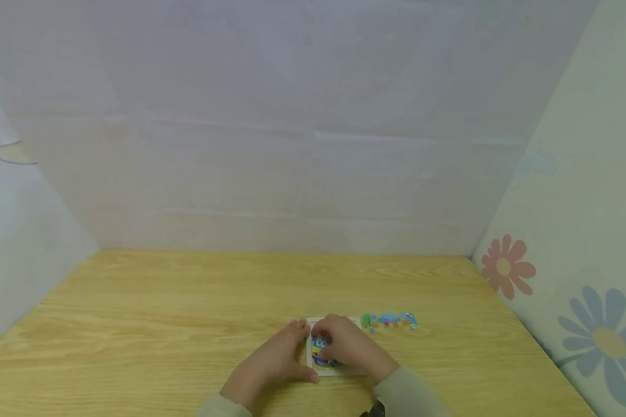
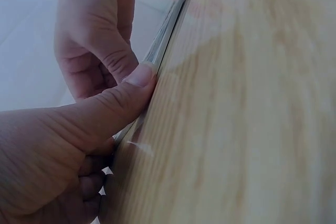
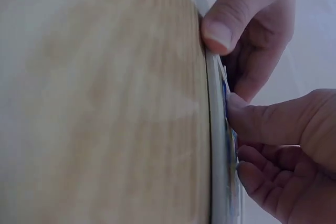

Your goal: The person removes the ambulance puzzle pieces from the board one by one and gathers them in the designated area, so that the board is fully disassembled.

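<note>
A small jigsaw board (image 1: 339, 372) with a pale border lies flat near the table's front, a colourful cartoon picture (image 1: 319, 344) showing inside it. My left hand (image 1: 273, 356) spans its left side, thumb at the near corner and fingers by the far one. In the left wrist view, the left thumb (image 2: 139, 77) presses the board's edge. Over the picture, my right hand (image 1: 346, 344) bends its fingers down. Its thumb (image 3: 252, 116) touches the surface in the right wrist view; whether a piece is between the fingertips, I cannot tell.
Several loose blue, green and orange jigsaw pieces (image 1: 391, 319) lie in a row right of the board. Wood-grain tabletop (image 1: 135, 324) surrounds everything. A pale wall covering (image 1: 292, 174) stands behind, and a flower-printed one (image 1: 579, 260) at the right.
</note>
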`<state>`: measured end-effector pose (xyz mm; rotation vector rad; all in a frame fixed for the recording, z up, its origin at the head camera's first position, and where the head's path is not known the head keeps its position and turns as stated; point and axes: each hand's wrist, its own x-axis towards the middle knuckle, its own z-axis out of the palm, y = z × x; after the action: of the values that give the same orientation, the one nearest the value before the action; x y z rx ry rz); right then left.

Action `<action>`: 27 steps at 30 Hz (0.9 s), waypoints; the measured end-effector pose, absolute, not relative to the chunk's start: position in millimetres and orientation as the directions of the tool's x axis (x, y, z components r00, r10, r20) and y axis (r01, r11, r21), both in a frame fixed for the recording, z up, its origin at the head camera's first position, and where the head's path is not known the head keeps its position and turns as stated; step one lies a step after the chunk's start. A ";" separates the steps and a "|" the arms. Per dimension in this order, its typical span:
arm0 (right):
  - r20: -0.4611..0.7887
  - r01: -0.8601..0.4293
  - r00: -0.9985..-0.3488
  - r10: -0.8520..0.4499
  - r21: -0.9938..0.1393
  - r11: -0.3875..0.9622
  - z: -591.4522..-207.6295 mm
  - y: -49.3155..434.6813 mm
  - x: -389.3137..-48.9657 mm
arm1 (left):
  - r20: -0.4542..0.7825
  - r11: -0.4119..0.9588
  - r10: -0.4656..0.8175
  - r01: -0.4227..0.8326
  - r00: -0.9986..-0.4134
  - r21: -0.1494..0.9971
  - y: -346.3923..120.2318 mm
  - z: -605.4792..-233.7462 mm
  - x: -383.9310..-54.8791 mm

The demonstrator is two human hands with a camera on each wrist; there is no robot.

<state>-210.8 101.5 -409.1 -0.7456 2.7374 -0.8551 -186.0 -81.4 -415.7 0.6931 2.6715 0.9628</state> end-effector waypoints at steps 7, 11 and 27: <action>-0.120 -0.337 -0.872 -0.475 -0.556 0.760 -402.2 90.9 -217.9 | -0.051 0.672 0.501 0.352 -0.864 0.652 -85.7 -415.8 -184.2; -0.149 -0.310 -0.869 -0.473 -0.581 0.753 -398.4 89.7 -221.0 | -0.047 0.670 0.501 0.353 -0.864 0.653 -85.8 -414.1 -184.3; -0.081 -0.310 -0.854 -0.514 -0.714 0.627 -415.1 106.3 -222.9 | -0.044 0.690 0.512 0.379 -0.858 0.617 -79.5 -413.2 -187.7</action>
<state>-222.9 106.3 -415.1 -0.6677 2.5751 -1.0532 -187.7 -79.5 -413.2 0.7182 2.6877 0.9109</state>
